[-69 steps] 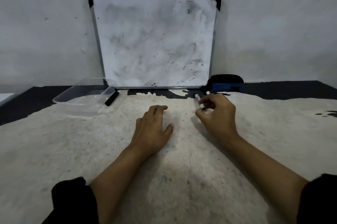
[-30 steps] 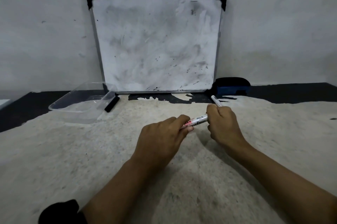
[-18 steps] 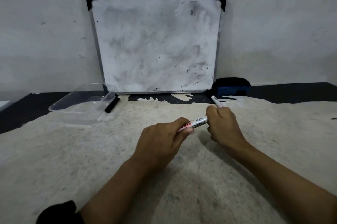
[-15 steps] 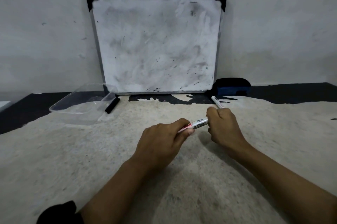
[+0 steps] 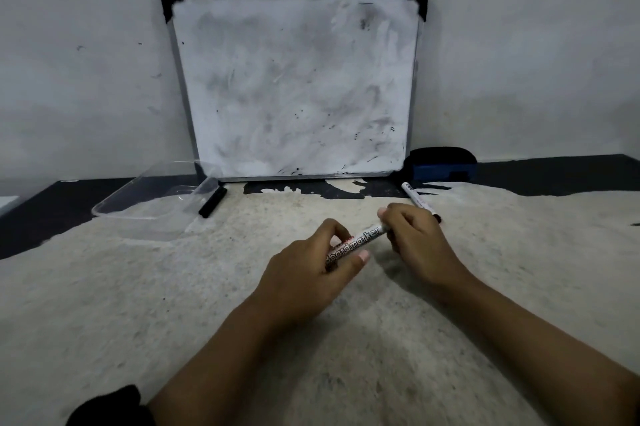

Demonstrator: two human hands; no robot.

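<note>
The marker [image 5: 360, 243] is held just above the pale mat [image 5: 166, 294], in the middle of the scene. Its long axis runs from near left to far right. The left hand [image 5: 311, 273] pinches its near-left end with curled fingers and thumb, and the right hand [image 5: 415, 238] curls round its far-right end. A second marker [image 5: 414, 197] sticks out past the right hand; whether that hand holds it I cannot tell. At the far left sits a clear tray [image 5: 114, 209], with a black pen [image 5: 212, 202] just outside its right wall. A smudged whiteboard [image 5: 294, 86] leans on the far wall, with an eraser [image 5: 441, 165] to its right.
</note>
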